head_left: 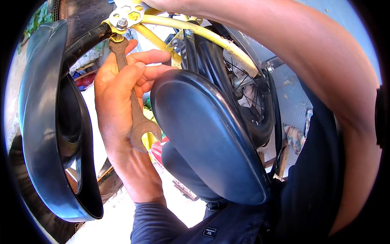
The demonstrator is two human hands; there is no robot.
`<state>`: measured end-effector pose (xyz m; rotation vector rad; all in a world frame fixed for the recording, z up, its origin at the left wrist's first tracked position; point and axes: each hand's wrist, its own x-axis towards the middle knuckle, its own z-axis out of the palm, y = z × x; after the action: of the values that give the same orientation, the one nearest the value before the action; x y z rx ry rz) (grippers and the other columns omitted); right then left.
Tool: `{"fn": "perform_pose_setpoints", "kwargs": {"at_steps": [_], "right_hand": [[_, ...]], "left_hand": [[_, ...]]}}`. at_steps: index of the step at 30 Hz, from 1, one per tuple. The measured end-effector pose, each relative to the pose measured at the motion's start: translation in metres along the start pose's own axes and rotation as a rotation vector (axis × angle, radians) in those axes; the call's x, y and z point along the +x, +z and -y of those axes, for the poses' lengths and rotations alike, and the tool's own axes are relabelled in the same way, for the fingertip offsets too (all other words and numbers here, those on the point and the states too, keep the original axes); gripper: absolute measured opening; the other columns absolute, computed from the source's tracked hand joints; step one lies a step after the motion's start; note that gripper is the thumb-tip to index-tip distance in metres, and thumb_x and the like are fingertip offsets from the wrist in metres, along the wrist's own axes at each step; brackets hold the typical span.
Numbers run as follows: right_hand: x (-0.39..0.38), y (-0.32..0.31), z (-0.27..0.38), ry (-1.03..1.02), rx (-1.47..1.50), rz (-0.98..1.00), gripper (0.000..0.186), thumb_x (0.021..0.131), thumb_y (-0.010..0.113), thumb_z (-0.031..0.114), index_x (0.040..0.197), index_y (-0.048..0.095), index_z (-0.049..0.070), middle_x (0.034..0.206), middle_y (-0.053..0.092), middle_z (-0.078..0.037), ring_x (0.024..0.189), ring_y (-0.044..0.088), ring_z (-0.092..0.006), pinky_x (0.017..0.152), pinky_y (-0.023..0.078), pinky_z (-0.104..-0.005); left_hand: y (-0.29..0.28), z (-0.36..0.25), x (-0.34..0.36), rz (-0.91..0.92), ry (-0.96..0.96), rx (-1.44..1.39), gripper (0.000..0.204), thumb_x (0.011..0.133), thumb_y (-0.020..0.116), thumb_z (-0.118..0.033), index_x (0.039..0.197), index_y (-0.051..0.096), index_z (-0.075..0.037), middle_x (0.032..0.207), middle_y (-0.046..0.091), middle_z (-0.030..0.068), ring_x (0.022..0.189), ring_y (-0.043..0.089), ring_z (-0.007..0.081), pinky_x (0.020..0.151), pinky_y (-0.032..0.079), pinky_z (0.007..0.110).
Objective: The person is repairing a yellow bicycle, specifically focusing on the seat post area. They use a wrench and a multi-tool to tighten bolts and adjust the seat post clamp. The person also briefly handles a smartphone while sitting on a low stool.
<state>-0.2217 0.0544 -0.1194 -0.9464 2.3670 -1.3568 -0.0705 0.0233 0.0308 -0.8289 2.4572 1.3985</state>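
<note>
I have the left hand (118,87) raised in the middle of my view, partly closed around a rusty double open-ended wrench (136,107): the thumb presses the shaft, while the other fingers are loosely bent and reach away to the right. The wrench stands nearly upright along the palm, its upper end at a small yellow fitting (117,38) just above the fingers, its wider open end hanging over the wrist. I see the right arm sweep in from the right side and across the top, but the right hand (156,3) is mostly cut off by the upper edge, so I cannot tell how far open it is or whether it grips anything. Just below it sits a pale perforated plate (126,15) with a bolt (122,23) through it, and a yellow curved tube (199,29) runs from there down to the right. A black tube (87,45) meets the joint just above and left of the left hand. Farther left of that hand I see a glossy black curved shell (42,118); right beside its fingertips, a big rounded black seat-like piece (203,130). Beyond that, to the right, is a spoked wheel (266,120) with a black tyre, near a grey ribbed surface (294,99) under the right forearm.
</note>
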Motion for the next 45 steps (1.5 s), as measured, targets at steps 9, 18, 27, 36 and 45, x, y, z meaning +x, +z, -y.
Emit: {"fn": "perform_pose_setpoints", "kwargs": {"at_steps": [9,18,27,36,45], "right_hand": [[-0.006,-0.012,0.005,0.258,0.576,-0.148,0.042,0.080,0.056,0.039,0.088,0.072,0.001,0.092,0.069,-0.020,0.092,0.066,-0.0343,0.083,0.050,-0.0412],[-0.005,-0.020,-0.010,0.471,0.983,-0.196,0.038,0.081,0.060,0.037,0.080,0.070,0.000,0.074,0.068,-0.015,0.068,0.066,-0.0262,0.060,0.050,-0.0374],[-0.005,-0.026,-0.054,0.704,0.830,-0.364,0.042,0.085,0.055,0.037,0.077,0.068,-0.002,0.071,0.066,-0.014,0.065,0.065,-0.0257,0.054,0.048,-0.0400],[-0.012,-0.039,-0.033,0.158,0.607,-0.503,0.048,0.087,0.053,0.042,0.079,0.069,-0.003,0.071,0.065,-0.021,0.069,0.064,-0.0344,0.067,0.050,-0.0419],[0.008,-0.061,-0.017,-0.023,0.520,-0.524,0.050,0.087,0.055,0.045,0.080,0.068,-0.003,0.075,0.064,-0.023,0.072,0.064,-0.0336,0.070,0.049,-0.0414]], "left_hand": [[-0.002,-0.001,0.001,-0.019,0.041,0.016,0.048,0.085,0.049,-0.007,0.128,0.040,0.013,0.101,0.065,0.0223,0.084,0.069,0.0248,0.076,0.056,0.030],[0.012,0.003,0.009,0.014,0.083,-0.130,0.049,0.086,0.049,-0.006,0.129,0.040,0.014,0.099,0.065,0.0222,0.082,0.069,0.0280,0.077,0.056,0.034],[0.012,0.005,0.004,-0.031,0.061,-0.144,0.053,0.085,0.047,-0.005,0.132,0.035,0.017,0.096,0.064,0.0213,0.079,0.069,0.0301,0.074,0.056,0.033],[0.010,0.008,0.007,-0.016,0.065,-0.153,0.054,0.085,0.045,-0.006,0.132,0.034,0.018,0.094,0.064,0.0211,0.078,0.069,0.0297,0.073,0.056,0.034],[0.012,0.010,0.005,-0.024,0.111,-0.165,0.054,0.086,0.045,-0.005,0.132,0.033,0.019,0.093,0.064,0.0216,0.078,0.068,0.0295,0.074,0.056,0.033]]}}
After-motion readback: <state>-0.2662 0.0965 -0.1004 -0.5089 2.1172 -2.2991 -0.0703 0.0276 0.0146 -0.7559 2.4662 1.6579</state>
